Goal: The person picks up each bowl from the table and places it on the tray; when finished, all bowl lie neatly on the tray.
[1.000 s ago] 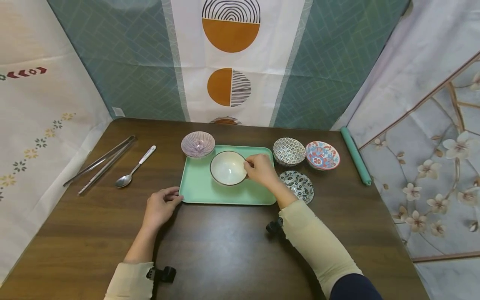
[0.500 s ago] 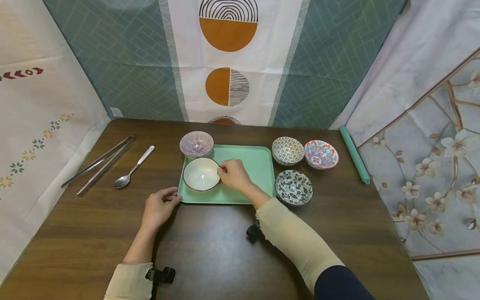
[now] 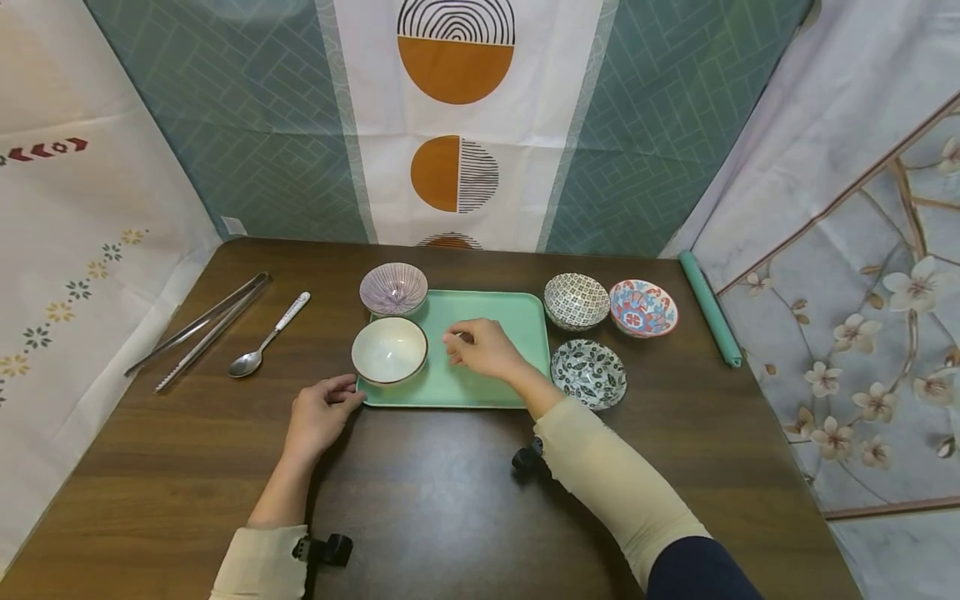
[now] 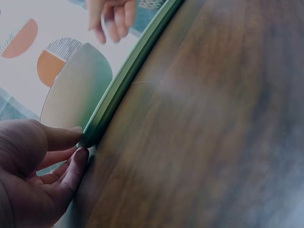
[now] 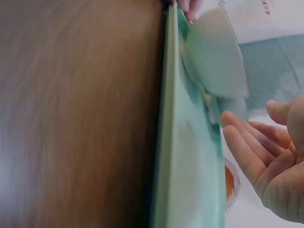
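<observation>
A cream bowl with a dark rim [image 3: 389, 351] sits on the left end of the green tray [image 3: 480, 392]. My left hand [image 3: 322, 414] pinches the tray's near left corner between thumb and fingers, as the left wrist view shows. Over the tray, to the right of the cream bowl and apart from it, is my right hand [image 3: 486, 348]. Its fingers are loosely bent and hold nothing; in the right wrist view the thumb stands apart from the fingers [image 5: 247, 142]. A purple striped bowl [image 3: 393, 289] stands at the tray's far left corner.
Right of the tray stand a small-patterned bowl [image 3: 576, 302], a red and blue bowl [image 3: 643, 308] and a black-and-white leaf bowl [image 3: 588, 374]. To the left lie metal tongs [image 3: 202, 329] and a spoon [image 3: 270, 335]. A green roll [image 3: 710, 310] lies along the right edge.
The cream bowl has moved left across the tray in my right hand, which has let go and drawn back a little to the right. My left hand has stayed at the tray corner.
</observation>
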Available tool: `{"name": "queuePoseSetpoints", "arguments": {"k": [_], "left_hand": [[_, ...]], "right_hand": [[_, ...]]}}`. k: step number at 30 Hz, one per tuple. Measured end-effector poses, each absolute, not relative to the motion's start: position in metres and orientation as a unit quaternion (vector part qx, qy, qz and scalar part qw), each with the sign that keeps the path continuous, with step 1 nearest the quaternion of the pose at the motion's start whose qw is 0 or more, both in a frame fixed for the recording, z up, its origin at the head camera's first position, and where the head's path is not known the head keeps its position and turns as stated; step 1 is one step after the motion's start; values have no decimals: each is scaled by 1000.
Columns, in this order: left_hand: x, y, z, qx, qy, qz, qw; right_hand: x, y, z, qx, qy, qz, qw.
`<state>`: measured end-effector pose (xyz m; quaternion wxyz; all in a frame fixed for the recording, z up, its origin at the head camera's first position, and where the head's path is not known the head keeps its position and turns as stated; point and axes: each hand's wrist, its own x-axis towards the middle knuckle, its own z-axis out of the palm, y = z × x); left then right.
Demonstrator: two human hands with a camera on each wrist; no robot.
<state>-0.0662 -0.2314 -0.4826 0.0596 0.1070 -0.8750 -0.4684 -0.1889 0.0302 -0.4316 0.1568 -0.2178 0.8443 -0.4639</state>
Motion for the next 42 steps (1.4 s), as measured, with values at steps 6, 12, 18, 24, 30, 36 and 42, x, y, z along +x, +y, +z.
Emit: {"name": "queuePoseSetpoints", "arguments": {"k": [6, 12, 18, 24, 30, 36, 42], "left_hand": [[-66, -232, -482, 109, -876, -466, 58], [-65, -233, -481, 111, -876, -466, 51], [-66, -234, -481, 108, -877, -466, 48], [-66, -234, -481, 109, -877, -465, 45], [-66, -234, -483, 108, -877, -465, 44], [-66, -234, -484, 107, -876, -469, 42], [-67, -234, -483, 107, -873, -474, 40]], "right_hand": [[-199, 72, -418, -196, 873, -441, 75], [-208, 114, -399, -155, 891, -426, 27], [-218, 157, -388, -122, 910, -395, -30], [-224, 192, -389, -92, 917, -382, -65], [-225, 223, -396, -63, 923, -370, -87], [-225, 255, -405, -44, 919, -366, -137], [-225, 284, -414, -8, 916, -369, -159]]}}
